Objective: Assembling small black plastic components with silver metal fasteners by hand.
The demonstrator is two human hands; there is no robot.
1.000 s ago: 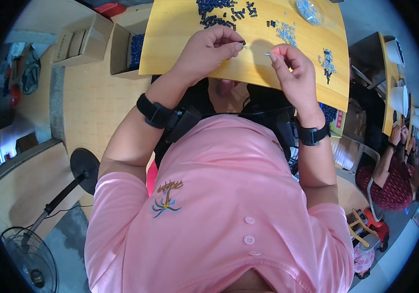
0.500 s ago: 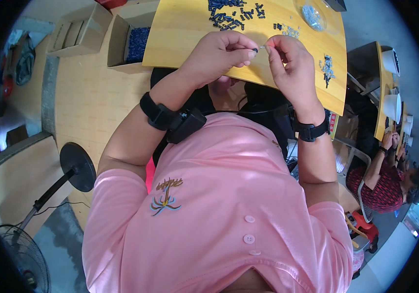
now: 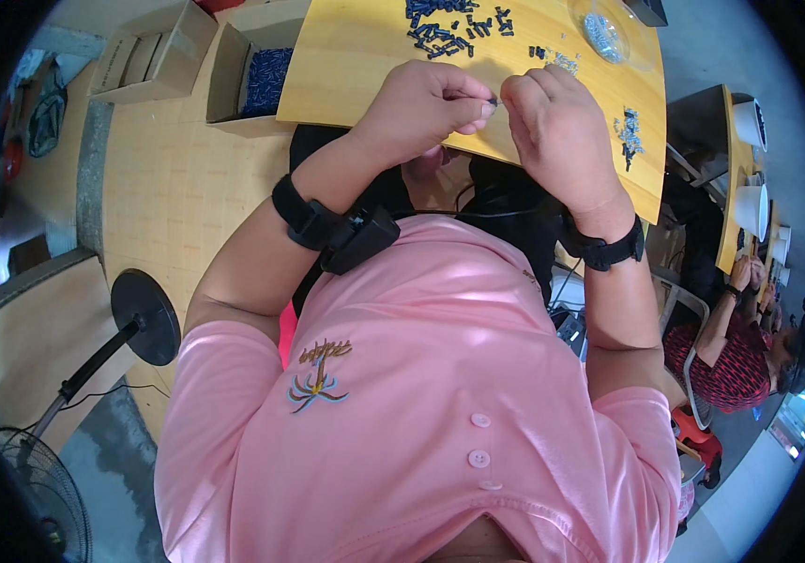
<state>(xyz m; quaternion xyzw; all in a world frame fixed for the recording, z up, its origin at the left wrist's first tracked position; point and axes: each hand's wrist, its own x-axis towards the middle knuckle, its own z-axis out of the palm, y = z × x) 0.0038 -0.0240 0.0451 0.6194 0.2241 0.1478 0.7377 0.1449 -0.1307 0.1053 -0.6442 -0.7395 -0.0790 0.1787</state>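
My left hand (image 3: pixel 432 101) pinches a small black piece (image 3: pixel 493 101) between thumb and fingertips, above the front edge of the yellow wooden table (image 3: pixel 356 56). Close on its right, my right hand (image 3: pixel 560 136) is closed with its fingers curled down; whatever lies at its fingertips is hidden. Beyond the hands are a scatter of small black tubular parts (image 3: pixel 438 41) and a little heap of small clear parts (image 3: pixel 564 63). A round clear dish (image 3: pixel 602 39) holds more pale pieces. Right of my right hand lies another small pile of clear and black parts (image 3: pixel 629 136).
An open cardboard box (image 3: pixel 226 80) of dark blue parts stands at the table's left, beside another carton (image 3: pixel 163 66). A fan (image 3: pixel 46 488) and a round black disc on a stand (image 3: pixel 145 317) are at left. A co-worker (image 3: pixel 726 366) sits at another table on the right.
My right hand has turned over, its knuckles now upward, and the small clear piece it pinched is out of sight. My left hand keeps the black piece, almost unmoved.
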